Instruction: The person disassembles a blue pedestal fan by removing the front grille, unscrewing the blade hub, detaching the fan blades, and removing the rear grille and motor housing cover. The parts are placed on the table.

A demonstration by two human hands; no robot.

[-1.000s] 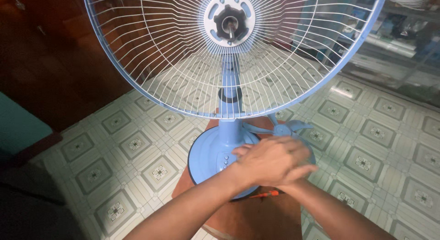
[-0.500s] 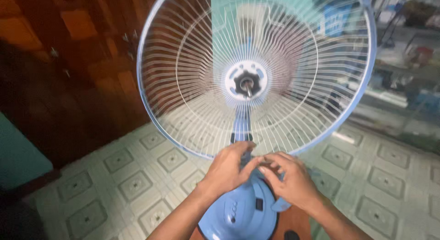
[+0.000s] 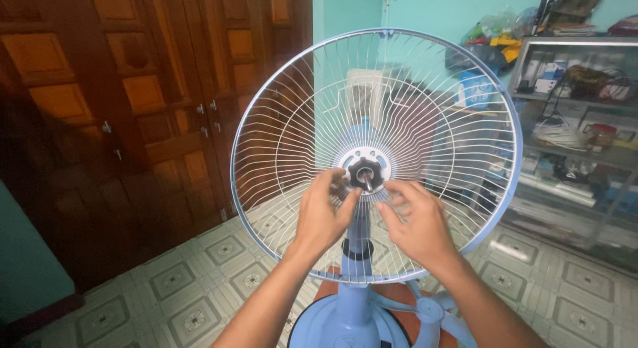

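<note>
Both hands raised to the hub of the fan: black lock nut (image 3: pixel 365 173) on the bare motor shaft, centre of the rear wire guard (image 3: pixel 425 102), straight ahead of the hands and slightly above them. The shaft's long axis points out toward the viewer. Left hand (image 3: pixel 323 214) nearer, fingertips pinching the nut's left edge. Right hand (image 3: pixel 420 223) just beside and below the nut, fingers half curled, slightly blurred; cannot tell whether it touches the nut or holds anything. Blue column runs down to the round blue fan base (image 3: pixel 345 328), which stands on a reddish-brown worktop (image 3: pixel 392 293). A detached blue fan blade (image 3: pixel 432 311) lies beside the base. Patterned tile floor (image 3: pixel 199 301) below; dark wooden doors (image 3: pixel 133 109) left, cluttered glass cabinet (image 3: pixel 578 122) right, teal wall behind.
</note>
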